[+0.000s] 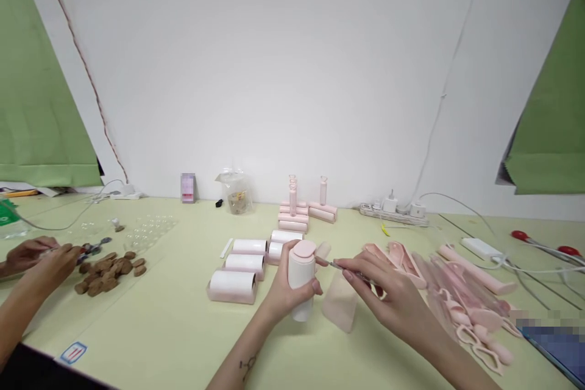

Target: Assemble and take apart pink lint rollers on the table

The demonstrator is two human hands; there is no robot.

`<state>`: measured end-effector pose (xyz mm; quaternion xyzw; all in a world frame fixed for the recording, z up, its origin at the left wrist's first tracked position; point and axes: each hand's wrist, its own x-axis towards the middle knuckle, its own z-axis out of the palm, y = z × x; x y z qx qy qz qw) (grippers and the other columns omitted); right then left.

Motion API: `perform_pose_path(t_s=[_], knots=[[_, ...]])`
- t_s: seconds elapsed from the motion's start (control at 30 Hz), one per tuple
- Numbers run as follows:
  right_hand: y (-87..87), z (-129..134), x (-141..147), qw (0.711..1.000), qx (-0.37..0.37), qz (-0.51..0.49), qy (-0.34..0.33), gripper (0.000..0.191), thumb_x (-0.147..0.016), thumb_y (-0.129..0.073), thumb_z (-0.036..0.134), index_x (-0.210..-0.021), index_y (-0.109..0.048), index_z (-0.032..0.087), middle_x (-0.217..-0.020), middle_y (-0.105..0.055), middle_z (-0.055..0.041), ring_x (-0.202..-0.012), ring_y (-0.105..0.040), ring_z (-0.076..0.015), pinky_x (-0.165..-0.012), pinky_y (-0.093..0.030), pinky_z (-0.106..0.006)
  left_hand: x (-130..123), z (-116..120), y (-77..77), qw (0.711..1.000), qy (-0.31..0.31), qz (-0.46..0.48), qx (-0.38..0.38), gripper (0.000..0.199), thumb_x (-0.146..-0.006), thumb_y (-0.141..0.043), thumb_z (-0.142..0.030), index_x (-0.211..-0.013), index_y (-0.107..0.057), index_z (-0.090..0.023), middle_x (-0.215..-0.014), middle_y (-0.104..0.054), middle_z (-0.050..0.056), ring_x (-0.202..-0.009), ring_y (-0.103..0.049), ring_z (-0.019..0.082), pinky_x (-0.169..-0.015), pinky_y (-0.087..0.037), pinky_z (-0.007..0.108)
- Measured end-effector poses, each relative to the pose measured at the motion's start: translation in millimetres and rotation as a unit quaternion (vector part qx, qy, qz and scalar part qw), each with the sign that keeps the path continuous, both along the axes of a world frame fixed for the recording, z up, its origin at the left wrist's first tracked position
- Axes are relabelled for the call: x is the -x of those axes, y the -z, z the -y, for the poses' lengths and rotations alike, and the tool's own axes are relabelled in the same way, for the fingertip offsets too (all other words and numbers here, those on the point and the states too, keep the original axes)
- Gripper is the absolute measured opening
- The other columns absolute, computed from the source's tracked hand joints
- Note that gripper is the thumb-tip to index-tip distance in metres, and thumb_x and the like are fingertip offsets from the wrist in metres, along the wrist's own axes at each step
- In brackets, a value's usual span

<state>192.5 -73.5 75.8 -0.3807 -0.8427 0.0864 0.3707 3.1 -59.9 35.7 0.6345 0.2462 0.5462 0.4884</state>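
My left hand (286,292) is wrapped round an upright white cylinder (300,271) with a pale pink oval top (304,248). To its right, my right hand (372,277) pinches a thin metal tool (337,265), whose tip points left towards the cylinder's upper side. Whether the tip touches the cylinder is hard to tell. A translucent pinkish piece (340,303) lies on the table between my hands. White rolls in pale pink holders (232,286) are left of my left hand.
Pink plastic parts (475,292) are piled at the right, near a phone (555,347). Pink holders (293,219) and a power strip (393,213) are by the wall. At the left, another person's hands (57,259) work beside brown pieces (105,271).
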Motion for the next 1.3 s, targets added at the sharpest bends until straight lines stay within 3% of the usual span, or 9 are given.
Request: perform_pose_path(t_s=[0.23, 0.47, 0.6, 0.73, 0.87, 1.07, 1.3], knots=[[18.9, -3, -4, 0.997, -0.069, -0.014, 0.019, 0.025, -0.086, -0.040, 0.031, -0.104, -0.057, 0.027, -0.076, -0.057, -0.0026, -0.059, -0.054, -0.0113, -0.045, -0.040, -0.021, 0, 2, -0.3, 0.997, -0.006, -0.064, 0.048, 0.043, -0.067, -0.065, -0.028, -0.098, -0.035, -0.022, -0.104, -0.055, 0.009, -0.075, -0.059, 0.018, -0.070, -0.044, 0.033], [33.9, -7, 0, 0.981, -0.169, 0.056, 0.071, 0.028, -0.088, -0.034, 0.026, -0.107, -0.055, 0.020, -0.080, -0.057, -0.0048, -0.057, -0.055, -0.0098, -0.043, -0.036, -0.019, 0, 0, 3.6, 0.988, -0.047, -0.137, 0.050, 0.038, -0.065, -0.066, -0.032, -0.094, -0.045, -0.021, -0.085, -0.052, 0.000, -0.080, -0.053, 0.018, -0.068, -0.040, 0.026], [41.1, -7, 3, 0.980, -0.152, 0.071, 0.103, 0.030, -0.089, -0.031, 0.027, -0.107, -0.053, 0.019, -0.081, -0.059, -0.0050, -0.055, -0.056, -0.0097, -0.038, -0.034, -0.018, 0, 1, -1.9, 0.972, -0.107, -0.207, 0.034, 0.043, -0.067, -0.063, -0.033, -0.106, -0.046, -0.023, -0.093, -0.056, 0.002, -0.084, -0.052, 0.020, -0.070, -0.040, 0.028], [43.7, -5, 6, 0.989, -0.087, 0.043, 0.112, 0.028, -0.088, -0.031, 0.029, -0.104, -0.053, 0.021, -0.087, -0.065, -0.0040, -0.065, -0.062, -0.0119, -0.045, -0.041, -0.018, 0, 0, -0.8, 0.923, -0.212, -0.320, -0.025, 0.045, -0.069, -0.059, -0.036, -0.111, -0.048, -0.026, -0.096, -0.060, 0.003, -0.089, -0.053, 0.025, -0.077, -0.038, 0.033], [45.2, -3, 8, 0.990, -0.066, 0.040, 0.114, 0.027, -0.088, -0.033, 0.031, -0.102, -0.054, 0.023, -0.082, -0.068, -0.0021, -0.058, -0.062, -0.0117, -0.044, -0.040, -0.019, -3, -3, 5.9, 0.933, -0.213, -0.288, -0.029, 0.046, -0.072, -0.054, -0.029, -0.117, -0.043, -0.027, -0.103, -0.058, 0.003, -0.091, -0.054, 0.024, -0.074, -0.041, 0.030], [46.7, -3, 8, 0.981, -0.126, 0.072, 0.126, 0.029, -0.088, -0.032, 0.029, -0.102, -0.057, 0.021, -0.072, -0.063, -0.0014, -0.050, -0.056, -0.0096, -0.038, -0.030, -0.018, -8, -5, 8.2, 0.945, -0.234, -0.229, -0.005, 0.036, -0.069, -0.055, -0.029, -0.104, -0.047, -0.024, -0.085, -0.059, 0.001, -0.074, -0.055, 0.019, -0.064, -0.040, 0.026], [50.4, -5, 13, 0.971, -0.166, 0.117, 0.122, 0.031, -0.090, -0.029, 0.027, -0.110, -0.052, 0.021, -0.068, -0.060, -0.0003, -0.049, -0.054, -0.0091, -0.038, -0.025, -0.020, -10, -1, 9.4, 0.927, -0.234, -0.291, -0.018, 0.039, -0.062, -0.056, -0.021, -0.099, -0.047, -0.025, -0.080, -0.057, -0.001, -0.068, -0.053, 0.018, -0.057, -0.037, 0.023]])
